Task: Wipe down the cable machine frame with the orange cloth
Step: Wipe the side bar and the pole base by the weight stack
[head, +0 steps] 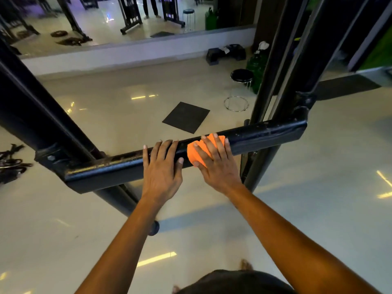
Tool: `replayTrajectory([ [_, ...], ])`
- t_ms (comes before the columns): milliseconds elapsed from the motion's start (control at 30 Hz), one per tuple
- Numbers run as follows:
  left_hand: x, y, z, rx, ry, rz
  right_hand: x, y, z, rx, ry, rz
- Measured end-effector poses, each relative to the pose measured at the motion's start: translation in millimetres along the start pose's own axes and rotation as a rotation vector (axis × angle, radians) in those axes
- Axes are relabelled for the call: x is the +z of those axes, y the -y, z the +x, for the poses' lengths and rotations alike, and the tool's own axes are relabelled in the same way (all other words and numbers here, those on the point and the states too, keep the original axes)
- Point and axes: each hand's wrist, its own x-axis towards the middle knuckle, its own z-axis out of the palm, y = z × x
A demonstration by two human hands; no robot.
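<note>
A black horizontal crossbar of the cable machine frame runs across the middle of the view, joined to slanted black posts at both ends. An orange cloth lies on top of the bar near its middle. My right hand presses flat on the cloth with fingers spread, covering most of it. My left hand rests on the bar just left of the cloth, fingers draped over the top, touching the bar and not the cloth.
Glossy tiled floor lies below. A dark square mat sits beyond the bar. A round black stool and green containers stand at the back right. Straps lie on the floor at left. A wall mirror reflects other machines.
</note>
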Motion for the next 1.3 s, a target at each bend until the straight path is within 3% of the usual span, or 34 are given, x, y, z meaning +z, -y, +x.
replayTrajectory([
  [133,7,-18,4,-0.035,-0.010,0.015,-8,-60,-19,0.197,-0.047,0.042],
  [233,15,-35,9,-0.060,-0.022,0.017,-4,-24,-7,0.322,-0.075,0.131],
  [333,24,-54,19,-0.049,-0.003,0.003,1,-5,0,0.205,-0.066,0.186],
  [467,32,-68,28,-0.063,-0.019,0.009,-4,-91,-14,-0.084,-0.080,0.033],
  [567,36,-76,27,-0.094,-0.046,0.026,-13,-123,-24,0.068,-0.061,0.064],
  [700,39,-89,33,-0.145,-0.074,0.008,-22,-70,-4,0.287,-0.052,0.175],
  [800,41,-94,35,-0.149,-0.065,0.004,-25,-58,0,0.185,-0.007,0.193],
  [900,41,-93,34,-0.152,-0.062,0.019,-25,-102,-9,-0.044,-0.018,0.127],
  [967,40,-96,33,-0.148,-0.051,0.036,-29,-131,-16,-0.063,-0.011,0.105],
  [1033,41,-100,33,-0.149,-0.045,0.058,-35,-135,-19,0.110,-0.016,0.137],
  [1100,42,-101,35,-0.158,-0.052,0.065,-41,-101,-7,0.331,-0.027,0.166],
  [1167,42,-98,36,-0.144,-0.058,0.051,-48,-57,15,0.413,-0.004,0.207],
  [1300,39,-87,37,-0.108,-0.055,-0.022,-59,-71,23,0.135,0.079,0.192],
])
